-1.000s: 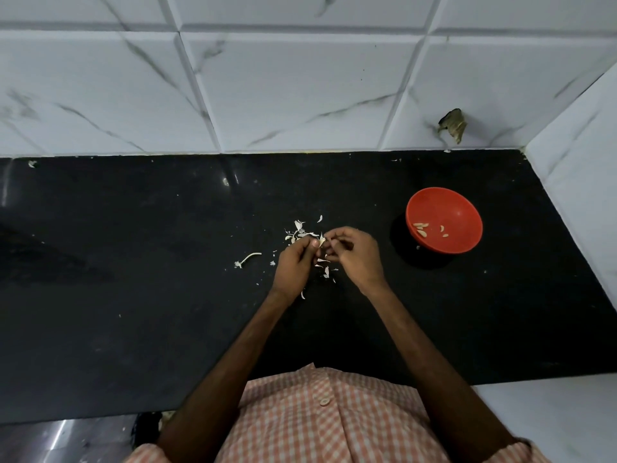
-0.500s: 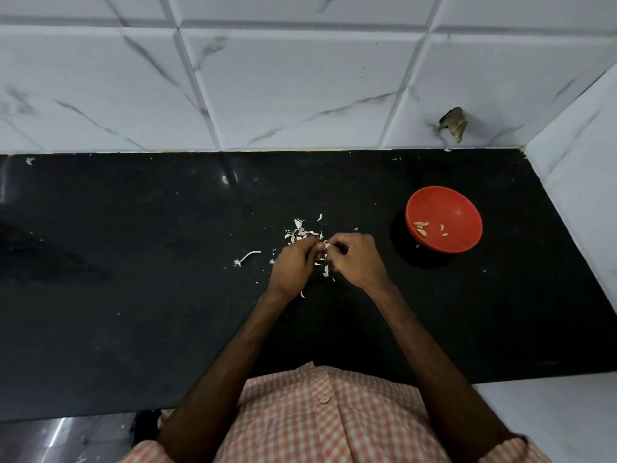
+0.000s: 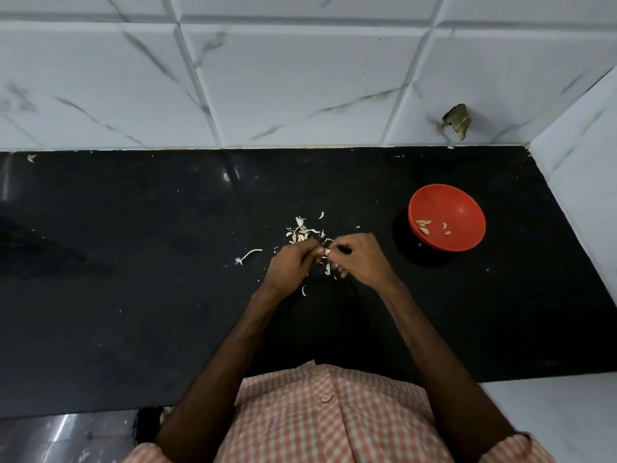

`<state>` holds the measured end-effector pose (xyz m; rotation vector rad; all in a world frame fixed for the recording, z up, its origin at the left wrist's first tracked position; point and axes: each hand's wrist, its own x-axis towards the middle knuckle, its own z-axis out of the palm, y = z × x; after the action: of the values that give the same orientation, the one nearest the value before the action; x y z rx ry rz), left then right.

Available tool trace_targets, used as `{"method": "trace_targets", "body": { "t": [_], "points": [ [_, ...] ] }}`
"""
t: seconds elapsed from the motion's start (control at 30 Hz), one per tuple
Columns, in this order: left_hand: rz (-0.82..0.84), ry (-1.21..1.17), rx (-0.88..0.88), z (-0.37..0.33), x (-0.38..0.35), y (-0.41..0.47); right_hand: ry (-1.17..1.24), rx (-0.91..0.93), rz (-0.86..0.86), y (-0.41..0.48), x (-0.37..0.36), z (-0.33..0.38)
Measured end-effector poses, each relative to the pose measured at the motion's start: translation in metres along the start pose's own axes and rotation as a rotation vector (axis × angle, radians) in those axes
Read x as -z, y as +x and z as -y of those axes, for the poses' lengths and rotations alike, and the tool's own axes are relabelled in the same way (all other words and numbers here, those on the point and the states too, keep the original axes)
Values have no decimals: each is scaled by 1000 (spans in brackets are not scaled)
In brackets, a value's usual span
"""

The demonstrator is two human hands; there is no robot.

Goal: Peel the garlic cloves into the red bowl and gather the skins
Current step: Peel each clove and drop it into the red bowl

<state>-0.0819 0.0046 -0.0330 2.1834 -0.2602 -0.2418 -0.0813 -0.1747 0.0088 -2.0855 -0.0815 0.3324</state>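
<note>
While I watch through the head camera, a black stone countertop (image 3: 133,262) fills the middle band of the frame, dusty and speckled with pale flecks. Behind it, across the top, runs a wall of white marble-veined tiles (image 3: 300,78), and a second white wall (image 3: 587,145) closes the corner at the right edge. Near that corner, in the upper right, I see a dark ragged patch (image 3: 456,120) on the tiles; I cannot tell what it is. At centre frame the left hand (image 3: 290,265) and right hand (image 3: 362,259) meet just above the counter, both with fingers curled, pinching a small pale garlic clove (image 3: 328,251) between their fingertips. Loose garlic skins (image 3: 302,230) lie scattered just above and between the hands, and a curled dry stem (image 3: 248,254) sits apart, left of the left hand. Well to the right of the hands stands the red bowl (image 3: 457,205), with a few peeled cloves (image 3: 423,225) lying inside it toward its left side. Along the bottom I see an orange-and-white checked shirt (image 3: 327,422), a white surface (image 3: 551,412) at lower right, and a shiny grey metal patch (image 3: 66,436) at lower left.
</note>
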Motion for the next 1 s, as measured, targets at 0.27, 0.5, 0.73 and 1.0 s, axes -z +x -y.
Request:
{"method": "trace_targets", "body": {
  "t": [0.27,0.5,0.73,1.0],
  "points": [
    [-41,-203,9,2,-3,2,281,-51,-26,3,-3,-6],
    [-41,-173,24,1,-5,3,450,-87,-51,7,-10,-9],
    [-58,-236,55,-5,-7,3,463,-151,-145,8,-19,-5],
    [-50,-438,114,-9,-9,0,281,-150,-140,18,-30,-5]
  ]
}}
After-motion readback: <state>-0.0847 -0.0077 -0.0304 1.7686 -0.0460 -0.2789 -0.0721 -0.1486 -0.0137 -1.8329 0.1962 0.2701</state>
